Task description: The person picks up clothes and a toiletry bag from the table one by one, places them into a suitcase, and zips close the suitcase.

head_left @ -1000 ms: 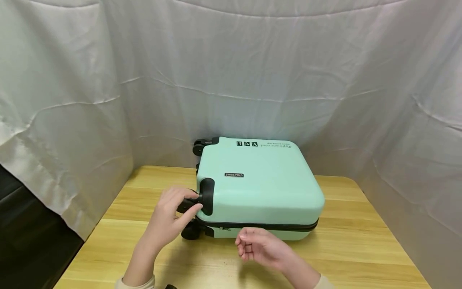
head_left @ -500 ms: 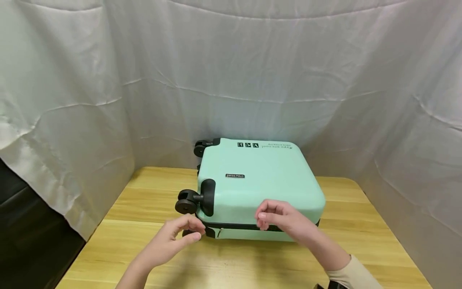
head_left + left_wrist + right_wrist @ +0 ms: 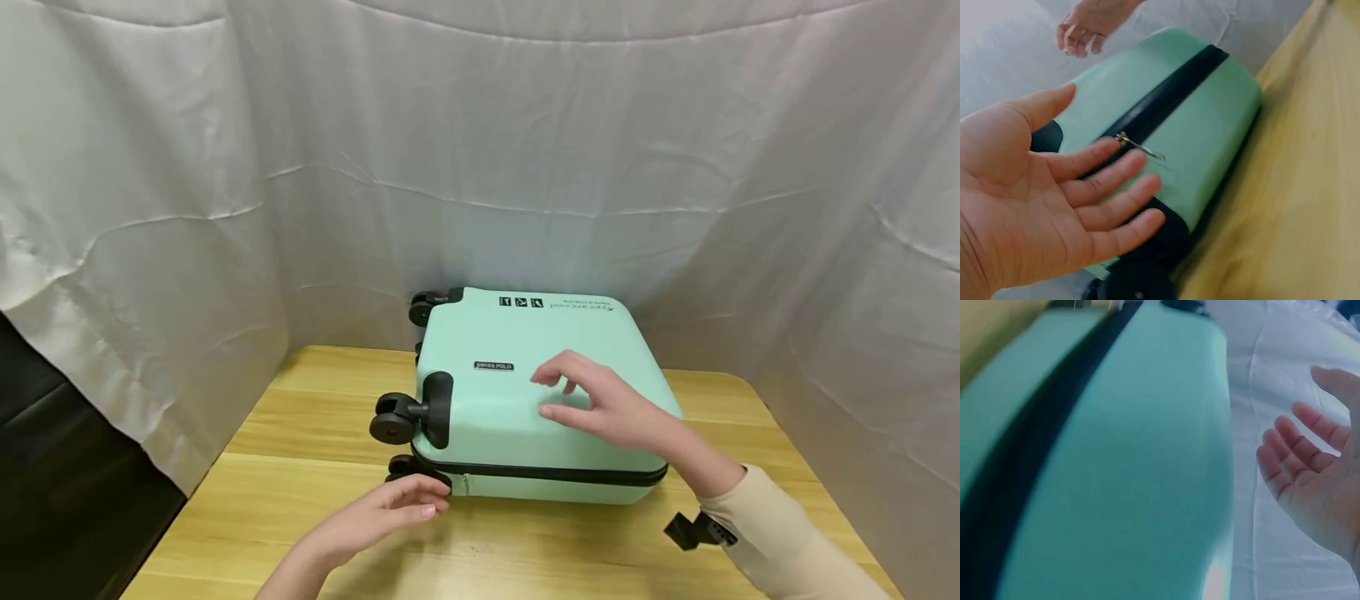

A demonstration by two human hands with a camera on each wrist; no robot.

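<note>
A mint-green hard-shell suitcase [image 3: 555,333] lies flat on the table, its black wheels [image 3: 393,418] pointing left. My left hand [image 3: 390,514] is by the lower front wheel and corner, fingers relaxed and slightly bent, holding nothing. In the left wrist view its spread fingers [image 3: 1116,215] are close to the zipper pull [image 3: 1141,147] that hangs from the black zipper band [image 3: 1166,94]. My right hand [image 3: 600,400] hovers over the suitcase's top, with thumb and fingers apart. The right wrist view shows that hand [image 3: 1316,462] with loosely curved fingers and nothing in them.
Beneath the suitcase is a wooden table [image 3: 300,467]. Grey-white cloth [image 3: 510,150] hangs behind it and at both sides. Black material [image 3: 60,483] shows at the far left. A small black device [image 3: 701,531] sits at the right sleeve.
My left hand has left the upper front wheel and moved down to the lower front corner. My right hand has risen from the front side to above the suitcase's top.
</note>
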